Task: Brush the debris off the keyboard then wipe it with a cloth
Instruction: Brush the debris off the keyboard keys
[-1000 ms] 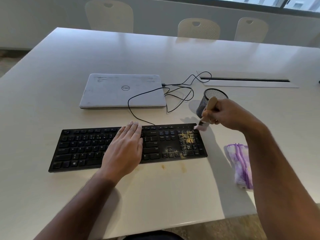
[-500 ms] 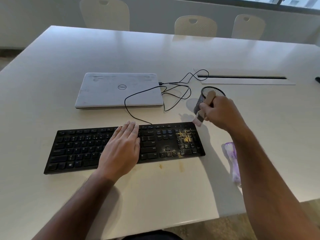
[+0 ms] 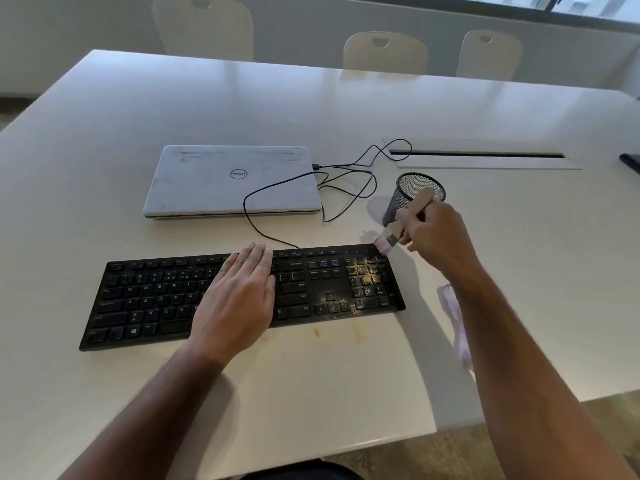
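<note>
Head camera, the only view I had: my left hand (image 3: 239, 299) lay flat on the middle of the keyboard (image 3: 152, 299), fingers straight and together, pressing it down onto the bench (image 3: 311, 393). My right hand (image 3: 434, 237) had its grip curled round the wooden handle of the brush (image 3: 401, 223), bristles pointing down at the keyboard's far right corner, touching it or just above; I could not tell which.

The debris (image 3: 365, 275), yellowish crumbs, sat mostly on the number pad, with a thinner scatter round the arrow keys and a few specks on the bench just in front of the keyboard. The cloth (image 3: 455, 323), lilac and white, lay on the bench to the right of the keyboard, partly hidden behind my right forearm.

Risks as I judged them: a stroke pulled toward me would push crumbs off the near edge onto the bench, perhaps on to the floor; a stroke to the right could land them on the cloth and dirty it before wiping. Pressing hard could drive grit down between the keys rather than lift it. The mesh pen cup (image 3: 403, 206) stood just behind the brush, so a wide backswing might knock it over. The black cable (image 3: 249, 216) looped near the laptop (image 3: 207, 181); if my left hand slipped, the keyboard could shift and tug it.
</note>
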Motion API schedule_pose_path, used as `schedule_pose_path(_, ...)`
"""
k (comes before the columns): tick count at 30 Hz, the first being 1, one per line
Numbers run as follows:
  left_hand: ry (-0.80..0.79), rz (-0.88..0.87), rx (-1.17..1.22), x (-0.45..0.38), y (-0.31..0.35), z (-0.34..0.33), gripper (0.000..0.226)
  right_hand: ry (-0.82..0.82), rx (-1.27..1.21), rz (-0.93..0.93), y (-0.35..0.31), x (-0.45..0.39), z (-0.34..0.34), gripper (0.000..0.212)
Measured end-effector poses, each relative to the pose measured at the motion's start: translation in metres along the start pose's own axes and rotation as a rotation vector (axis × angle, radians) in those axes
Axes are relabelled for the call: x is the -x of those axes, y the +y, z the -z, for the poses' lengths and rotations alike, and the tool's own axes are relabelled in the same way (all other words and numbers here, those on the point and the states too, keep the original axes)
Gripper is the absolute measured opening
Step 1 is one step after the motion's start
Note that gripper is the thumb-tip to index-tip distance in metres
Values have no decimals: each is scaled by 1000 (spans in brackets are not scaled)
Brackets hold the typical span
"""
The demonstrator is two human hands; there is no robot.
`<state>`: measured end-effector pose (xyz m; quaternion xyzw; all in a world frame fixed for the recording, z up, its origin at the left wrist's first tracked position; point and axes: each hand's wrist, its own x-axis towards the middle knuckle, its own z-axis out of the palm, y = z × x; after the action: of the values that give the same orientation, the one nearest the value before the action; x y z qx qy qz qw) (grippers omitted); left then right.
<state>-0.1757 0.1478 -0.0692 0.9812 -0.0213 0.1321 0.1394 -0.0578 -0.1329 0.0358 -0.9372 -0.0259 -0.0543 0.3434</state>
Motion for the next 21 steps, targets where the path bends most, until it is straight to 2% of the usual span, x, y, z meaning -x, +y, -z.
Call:
schedule_pose_path(6,-2,1,-3,0,0,0,60,-62,126,-54,5,10,6,27)
schedule_pose_path(12,-8,3,-5,-1,-1,-2,60,27,-37,-37,4,13,7,30)
schedule_pose_path(19,-12,5,0,0,-1,-2,60,-161,145,-84,2,18,14,24)
schedule_pose_path(21,-13,7,-3,-1,-1,-1,60,-116,129,-57,0,17,16,27)
